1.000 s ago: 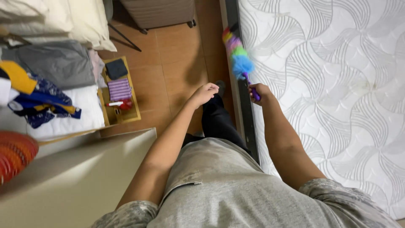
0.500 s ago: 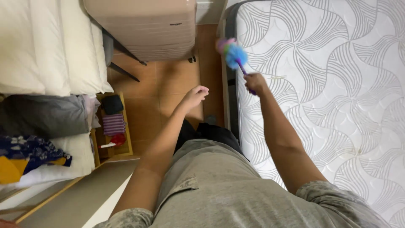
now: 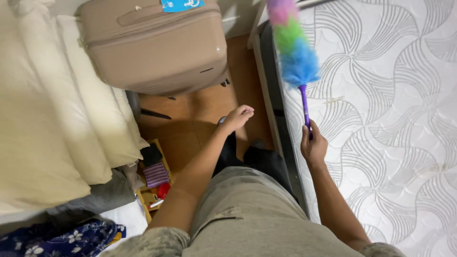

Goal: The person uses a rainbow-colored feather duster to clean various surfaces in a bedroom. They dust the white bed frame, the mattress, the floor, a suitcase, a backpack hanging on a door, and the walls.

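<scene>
1. Nearest to the camera is the person's grey shirt (image 3: 247, 214), and both bare arms reach forward from it.
2. The right hand (image 3: 313, 145) is closed in a fist around the purple handle of the feather duster (image 3: 297, 57). It hangs over the near edge of the mattress (image 3: 390, 119).
3. The left hand (image 3: 236, 117) holds nothing. Its fingers are loosely curled, and it hangs over the wooden floor (image 3: 200, 123), to the left of the mattress.
4. Compared with half a second ago, the duster is lifted higher. Its fluffy head of pink, green and blue is now over the far left border of the mattress, near the bed frame. It seems the sweeping goes along this edge toward the head end.
5. Further to the left of the mattress stands a beige suitcase (image 3: 157, 45), which now shows much larger. Beside it are cream pillows (image 3: 52, 109).
</scene>
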